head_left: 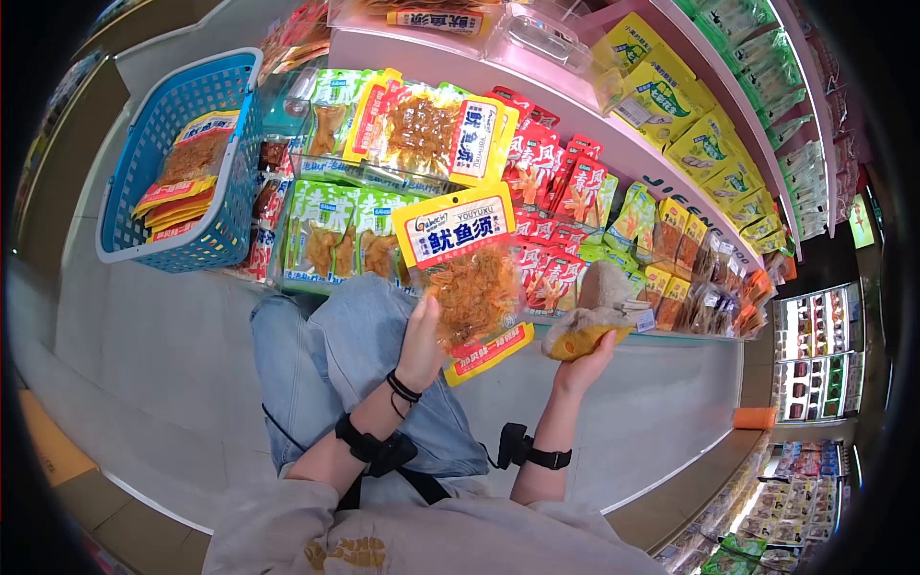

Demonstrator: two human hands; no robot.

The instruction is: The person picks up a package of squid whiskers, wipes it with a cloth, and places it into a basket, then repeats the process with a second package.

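Observation:
A yellow-topped snack packet with a clear middle showing orange-brown food hangs upright over my knees. My left hand grips it at its lower left edge, the fingers partly hidden behind it. My right hand is closed around a yellow and clear packet at the front edge of the shelf, to the right of the first packet. Behind the held packet, similar yellow packets lie on top of green snack bags.
A blue basket with several yellow packets stands at the left. Red bags and small brown packets fill the shelf to the right. Yellow bags are on a pink shelf above. My knees are close to the shelf front.

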